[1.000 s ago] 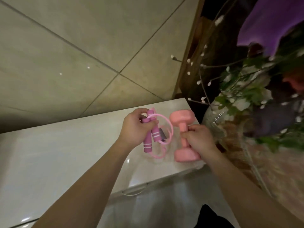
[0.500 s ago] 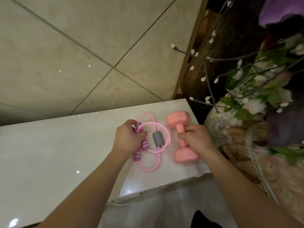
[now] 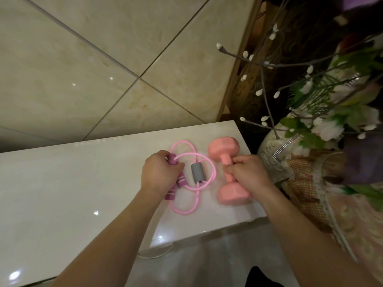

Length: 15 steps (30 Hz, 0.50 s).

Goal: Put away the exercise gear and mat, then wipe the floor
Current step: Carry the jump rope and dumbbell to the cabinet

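Centre frame: left hand (image 3: 160, 172) clutches pink plastic skipping rope (image 3: 198, 172), right hand (image 3: 246, 172) grips pink dumbbell (image 3: 224, 148) near glossy white table (image 3: 72, 193) edge; released carelessly, it may roll off.

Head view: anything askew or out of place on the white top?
Nothing spilled or damaged. The jump rope lies in loose, uncoiled loops, its handles gripped by the left hand. The dumbbell, held by the right hand, lies close to the right edge of the white top, beside the vase; it could be knocked off.
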### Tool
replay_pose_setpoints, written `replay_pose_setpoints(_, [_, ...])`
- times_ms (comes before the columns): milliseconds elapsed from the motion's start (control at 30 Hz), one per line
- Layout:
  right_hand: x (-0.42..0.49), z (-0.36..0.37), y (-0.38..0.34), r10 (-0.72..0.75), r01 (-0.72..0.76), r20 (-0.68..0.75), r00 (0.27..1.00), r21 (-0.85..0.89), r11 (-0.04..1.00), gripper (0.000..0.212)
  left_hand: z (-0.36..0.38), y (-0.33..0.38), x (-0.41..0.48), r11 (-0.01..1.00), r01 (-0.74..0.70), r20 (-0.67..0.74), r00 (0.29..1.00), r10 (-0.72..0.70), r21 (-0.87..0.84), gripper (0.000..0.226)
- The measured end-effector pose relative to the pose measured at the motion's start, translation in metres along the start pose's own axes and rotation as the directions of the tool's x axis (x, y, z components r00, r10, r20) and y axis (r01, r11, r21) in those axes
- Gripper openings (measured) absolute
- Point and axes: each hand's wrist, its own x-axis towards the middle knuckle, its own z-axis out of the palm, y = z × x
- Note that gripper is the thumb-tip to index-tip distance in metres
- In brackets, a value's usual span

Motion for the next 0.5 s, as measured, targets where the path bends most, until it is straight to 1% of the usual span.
replay_pose_setpoints(67, [-0.001,0.000,0.000,0.000,0.000,0.005,1.000,-0.013,1.000,0.008,0.000,0.000,0.000,1.000,-0.001,-0.002,1.000,0.001,-0.001,0.012])
replay_pose_setpoints(233, [-0.003,-0.003,-0.003,-0.003,0.006,0.042,0.999,-0.073,0.997,0.011,-0.003,0.003,-0.003,0.999,-0.018,-0.004,1.000,0.019,0.036,0.028])
replay_pose_setpoints(333, [-0.006,-0.004,-0.004,-0.005,0.011,0.052,0.999,-0.101,0.995,0.011,-0.006,0.003,-0.004,0.998,-0.025,-0.013,1.000,0.025,0.054,0.027])
replay_pose_setpoints(400, [-0.007,-0.004,-0.004,-0.004,0.010,0.053,0.999,-0.106,0.994,0.012,-0.008,0.005,-0.005,0.999,-0.018,0.008,1.000,0.017,0.044,0.025])
replay_pose_setpoints(433, [-0.008,-0.004,-0.005,-0.003,0.009,0.052,0.999,-0.108,0.994,0.012,-0.010,0.005,-0.005,0.999,-0.022,0.021,1.000,0.021,0.043,0.033])
replay_pose_setpoints(500, [-0.010,-0.004,-0.006,-0.010,0.016,0.054,0.999,-0.119,0.993,0.014,-0.011,0.002,-0.005,0.997,-0.046,0.044,0.998,0.043,0.067,0.058])
